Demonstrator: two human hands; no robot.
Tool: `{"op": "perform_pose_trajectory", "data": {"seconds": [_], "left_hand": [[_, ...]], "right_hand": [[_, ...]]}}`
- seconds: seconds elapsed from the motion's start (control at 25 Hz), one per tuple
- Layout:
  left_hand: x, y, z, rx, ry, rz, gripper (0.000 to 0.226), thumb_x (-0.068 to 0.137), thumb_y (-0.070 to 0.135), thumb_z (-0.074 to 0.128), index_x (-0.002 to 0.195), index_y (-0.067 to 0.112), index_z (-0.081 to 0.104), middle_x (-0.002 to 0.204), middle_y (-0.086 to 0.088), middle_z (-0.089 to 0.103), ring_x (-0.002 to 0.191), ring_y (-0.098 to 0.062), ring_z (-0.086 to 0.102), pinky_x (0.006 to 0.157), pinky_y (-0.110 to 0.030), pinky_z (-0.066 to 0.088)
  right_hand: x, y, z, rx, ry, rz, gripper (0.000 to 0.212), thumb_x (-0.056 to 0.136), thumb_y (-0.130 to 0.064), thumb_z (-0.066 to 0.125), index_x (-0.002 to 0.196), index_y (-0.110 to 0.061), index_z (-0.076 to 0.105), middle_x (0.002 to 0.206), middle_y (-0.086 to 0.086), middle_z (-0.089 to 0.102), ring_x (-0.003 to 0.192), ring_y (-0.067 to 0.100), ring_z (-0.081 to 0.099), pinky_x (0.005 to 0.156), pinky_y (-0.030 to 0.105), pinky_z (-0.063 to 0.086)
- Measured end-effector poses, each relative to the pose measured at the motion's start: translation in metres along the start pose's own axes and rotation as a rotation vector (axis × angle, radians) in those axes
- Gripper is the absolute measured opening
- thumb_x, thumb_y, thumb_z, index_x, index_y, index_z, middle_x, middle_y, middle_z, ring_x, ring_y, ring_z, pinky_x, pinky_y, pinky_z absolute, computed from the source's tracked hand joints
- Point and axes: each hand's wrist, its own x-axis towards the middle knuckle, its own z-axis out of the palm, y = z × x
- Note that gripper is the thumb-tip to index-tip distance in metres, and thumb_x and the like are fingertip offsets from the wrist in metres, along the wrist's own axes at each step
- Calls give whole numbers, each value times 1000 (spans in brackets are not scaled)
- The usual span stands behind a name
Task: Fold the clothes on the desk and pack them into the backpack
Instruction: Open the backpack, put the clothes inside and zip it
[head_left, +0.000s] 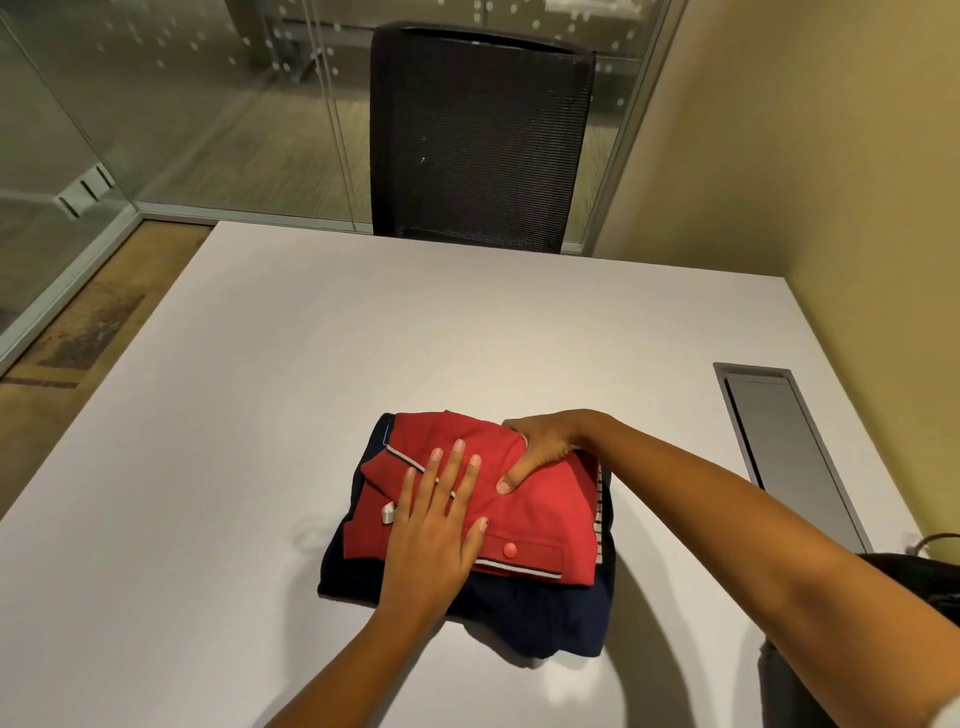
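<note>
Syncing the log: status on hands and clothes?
Left hand flat on red shirt. Right hand grips its far edge. Stack folded on desk, not packed. No obstruction seen.

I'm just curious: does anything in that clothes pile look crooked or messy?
Slightly. The red shirt lies askew on the navy garment, and a striped edge pokes out at its right. The left hand presses it flat; the right hand grips its far edge.

Single head view, looking forward-down across desk (260, 415), hands close below.
</note>
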Motion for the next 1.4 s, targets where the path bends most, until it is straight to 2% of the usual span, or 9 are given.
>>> {"op": "perform_pose_trajectory", "data": {"seconds": [0.16, 0.32, 0.48, 0.6, 0.72, 0.8, 0.92, 1.04, 1.4], "left_hand": [[-7, -4, -2, 4, 21, 48, 62, 97, 42, 33, 154, 22, 20, 162, -1, 13, 149, -23, 13, 117, -47, 19], [-30, -7, 1, -46, 87, 35, 63, 96, 41, 36, 154, 23, 19, 162, -4, 14, 148, -26, 16, 117, -48, 18], [-64, -9, 8, -62, 186, 50, 54, 102, 43, 20, 153, 24, 15, 163, -4, 2, 150, -23, 4, 120, -46, 6], [-79, -13, 11, -71, 244, 75, 52, 103, 42, 20, 151, 22, 16, 162, -5, -2, 150, -24, 3, 120, -48, 5], [-89, -17, 13, -88, 313, 114, 57, 103, 40, 22, 155, 21, 7, 162, -7, 0, 150, -26, 5, 120, -50, 7], [-91, -18, 10, -122, 326, 116, 57, 104, 40, 22, 155, 23, 5, 163, -6, 0, 149, -26, 5, 120, -49, 6], [-96, -18, 13, -104, 332, 140, 56, 104, 37, 29, 155, 18, 13, 161, -13, 8, 147, -35, 14, 118, -56, 13], [-100, -17, 23, -42, 400, 198, 58, 102, 32, 44, 152, 10, 25, 156, -21, 22, 141, -44, 27, 112, -63, 23], [-91, -20, 4, -121, 378, 187, 60, 104, 46, 19, 155, 24, -2, 162, -7, -7, 149, -29, -2, 119, -50, 5]], "right_hand": [[-18, -6, 17, -89, 136, 33, 83, 64, -53, 84, 131, -24, 43, 125, 0, 58, 108, 20, 58, 94, 40, 51], [-47, -23, 54, -372, 429, 8, 89, 63, -64, 78, 133, -22, 41, 113, 6, 62, 101, 29, 59, 76, 35, 46], [-79, -44, 111, -537, 743, -3, 93, 70, -54, 72, 145, -20, 29, 119, 12, 56, 104, 34, 53, 78, 38, 40], [-87, -58, 148, -584, 923, 94, 101, 59, -49, 77, 144, -13, 36, 103, 13, 62, 85, 33, 57, 65, 36, 37], [-90, -70, 167, -629, 1002, 195, 105, 37, -51, 84, 126, -2, 58, 81, 11, 63, 66, 28, 57, 56, 32, 31], [-95, -78, 167, -565, 930, 231, 78, 55, -50, 81, 115, -6, 57, 98, 11, 60, 85, 31, 57, 65, 34, 32], [-95, -70, 163, -427, 825, 160, 78, 66, -49, 77, 126, -14, 41, 116, 12, 49, 101, 33, 52, 80, 38, 38], [-100, -62, 158, -282, 726, 84, 96, 65, -45, 80, 141, -20, 27, 128, 13, 41, 101, 37, 56, 71, 34, 41], [-119, -78, 175, -434, 955, 82, 85, 71, -47, 70, 141, -25, 28, 99, 9, 58, 84, 34, 60, 63, 32, 32]]}}
